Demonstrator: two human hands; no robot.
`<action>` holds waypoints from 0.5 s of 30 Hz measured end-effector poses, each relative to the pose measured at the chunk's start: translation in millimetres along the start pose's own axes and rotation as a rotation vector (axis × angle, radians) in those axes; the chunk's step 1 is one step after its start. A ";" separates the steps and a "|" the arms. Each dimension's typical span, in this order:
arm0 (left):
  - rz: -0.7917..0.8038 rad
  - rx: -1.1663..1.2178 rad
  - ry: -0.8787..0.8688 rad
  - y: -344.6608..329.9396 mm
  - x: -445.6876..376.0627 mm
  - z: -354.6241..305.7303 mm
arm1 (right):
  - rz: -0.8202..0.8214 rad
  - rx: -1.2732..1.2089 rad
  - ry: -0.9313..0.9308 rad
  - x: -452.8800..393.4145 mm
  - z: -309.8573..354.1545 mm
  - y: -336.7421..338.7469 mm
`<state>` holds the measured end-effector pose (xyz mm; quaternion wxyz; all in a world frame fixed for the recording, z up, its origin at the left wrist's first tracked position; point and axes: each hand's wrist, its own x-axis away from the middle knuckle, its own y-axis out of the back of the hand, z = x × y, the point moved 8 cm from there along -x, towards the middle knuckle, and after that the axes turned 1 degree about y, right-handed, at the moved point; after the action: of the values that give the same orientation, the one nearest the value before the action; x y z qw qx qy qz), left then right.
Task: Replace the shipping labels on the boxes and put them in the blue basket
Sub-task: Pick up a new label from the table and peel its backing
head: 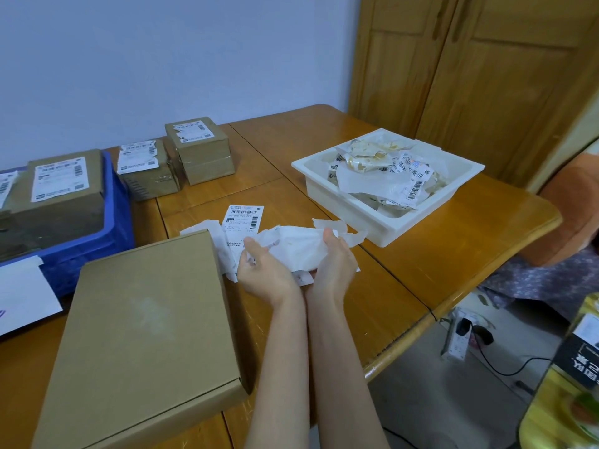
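Flat box [146,338] nearest, bare top, on table [421,254]. Left hand [262,270] and right hand [334,264] cup crumpled label scraps [298,244] between curled fingers. Fresh label [243,218] lies beyond. Blue basket [94,241] left holds labelled boxes; white tray [382,215] right holds waste.

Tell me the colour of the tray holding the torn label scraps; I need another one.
White: the tray is plain white plastic, seen in the head view.

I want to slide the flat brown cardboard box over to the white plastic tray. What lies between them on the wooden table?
In the head view, both hands gather crumpled white backing paper, with a printed shipping label lying beside it.
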<state>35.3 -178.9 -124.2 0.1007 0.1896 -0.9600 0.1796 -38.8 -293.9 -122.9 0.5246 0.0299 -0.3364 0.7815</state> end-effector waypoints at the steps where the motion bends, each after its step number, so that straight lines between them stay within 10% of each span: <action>1: 0.003 0.005 0.014 -0.3 -1.0 1.3 | 0.000 -0.007 -0.014 1.6 -1.3 -1.0; 10: 0.345 0.116 0.356 -23.2 7.2 8.3 | 0.154 -0.008 -0.151 -2.8 -0.5 -7.8; 15: 0.408 -0.281 -0.027 -25.7 4.9 -5.9 | 0.214 0.067 -0.141 -1.9 4.6 -10.6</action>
<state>41.9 -200.4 -109.6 0.0751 -0.0215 -0.9952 0.0584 -30.5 -295.6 -114.8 0.4121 0.0659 -0.3475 0.8397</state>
